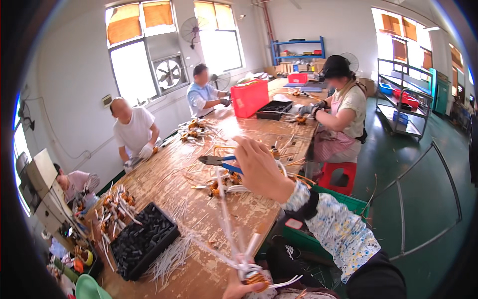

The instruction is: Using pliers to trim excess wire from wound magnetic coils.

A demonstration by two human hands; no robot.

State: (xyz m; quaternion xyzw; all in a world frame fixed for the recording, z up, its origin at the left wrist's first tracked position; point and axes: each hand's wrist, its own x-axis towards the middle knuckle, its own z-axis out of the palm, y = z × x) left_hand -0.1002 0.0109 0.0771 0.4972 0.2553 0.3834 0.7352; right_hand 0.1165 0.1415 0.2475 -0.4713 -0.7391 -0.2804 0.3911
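My right hand (262,168) is raised over the table's near right part, its fingers closed around blue-handled cutting pliers (221,162), whose dark jaws point left. At the lower edge, my left hand (236,287) grips a copper-wound coil (255,279) with white leads. Several of its leads fan upward and are blurred, with one rising toward the pliers. Part of my left hand is cut off by the frame. Behind my right hand lie more coils with white and orange wires (216,188) on the worn wooden table (199,219).
A black tray (144,241) of short black sleeves stands at the left, beside white wire offcuts (172,259) and piled coils (117,204). Several people sit around the table handling parts. A red bin (249,98) stands farther back. Green crates (343,200) are below the right edge.
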